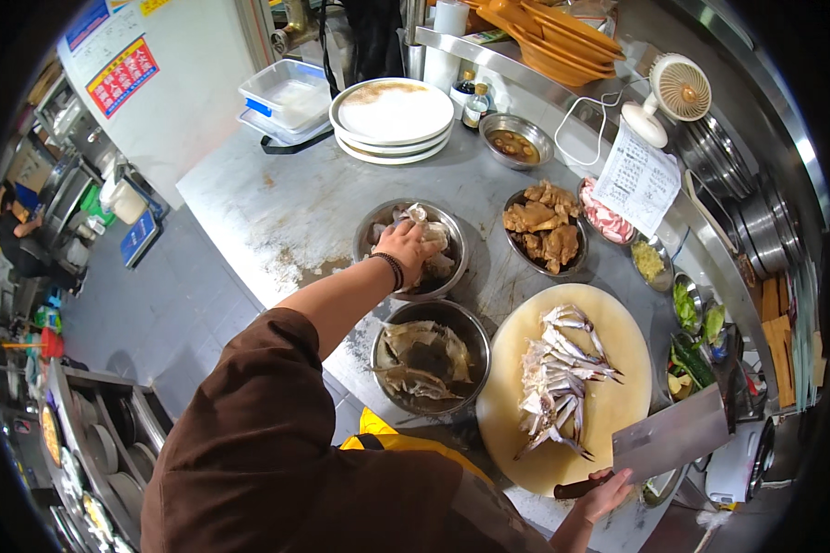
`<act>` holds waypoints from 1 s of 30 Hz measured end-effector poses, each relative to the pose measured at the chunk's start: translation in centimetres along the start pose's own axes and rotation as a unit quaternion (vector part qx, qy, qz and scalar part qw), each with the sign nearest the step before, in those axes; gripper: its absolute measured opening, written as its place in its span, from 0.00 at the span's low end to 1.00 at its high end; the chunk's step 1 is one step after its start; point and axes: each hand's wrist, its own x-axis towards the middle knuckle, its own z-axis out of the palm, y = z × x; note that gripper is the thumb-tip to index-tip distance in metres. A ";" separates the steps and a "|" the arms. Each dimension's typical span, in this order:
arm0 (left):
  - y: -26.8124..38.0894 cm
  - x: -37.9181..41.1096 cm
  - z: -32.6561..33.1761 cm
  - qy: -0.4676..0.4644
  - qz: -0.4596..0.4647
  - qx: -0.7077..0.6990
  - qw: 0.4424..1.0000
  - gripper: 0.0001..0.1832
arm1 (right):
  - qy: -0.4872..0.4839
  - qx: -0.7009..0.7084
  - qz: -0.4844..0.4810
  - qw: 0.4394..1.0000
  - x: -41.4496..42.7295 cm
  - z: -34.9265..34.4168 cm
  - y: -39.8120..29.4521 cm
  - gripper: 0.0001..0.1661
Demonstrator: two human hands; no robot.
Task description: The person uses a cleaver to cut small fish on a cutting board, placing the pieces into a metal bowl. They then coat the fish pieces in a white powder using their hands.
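My left hand, with a beaded bracelet at the wrist, is palm down in a steel bowl of pale, glossy seafood pieces. The fingertips are among the pieces, so their grip is hidden. My right hand holds a Chinese cleaver by its dark handle, blade broad side up over the edge of a round cutting board. Cut crab pieces with legs lie across the board. A second steel bowl, nearer me, contains brownish crab shells.
Beyond the board stands a bowl of browned chicken pieces. Along the right are raw sliced meat, minced garlic and green vegetables. Stacked white plates and a bowl of brown liquid stand at the back. A fan sits above.
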 end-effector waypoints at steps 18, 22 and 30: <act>-10.2 0.8 -2.9 -0.031 0.026 0.017 0.999 0.03 | 0.054 -0.055 -0.002 0.997 0.2 0.8 0.1 0.20; -10.6 1.9 -4.6 0.027 -0.035 -0.091 0.995 0.03 | 0.035 -0.063 0.001 0.997 0.4 0.4 0.2 0.20; -7.0 2.7 -5.4 -0.001 -0.054 -0.222 0.974 0.05 | 0.037 -0.080 0.001 0.996 0.3 1.0 0.0 0.21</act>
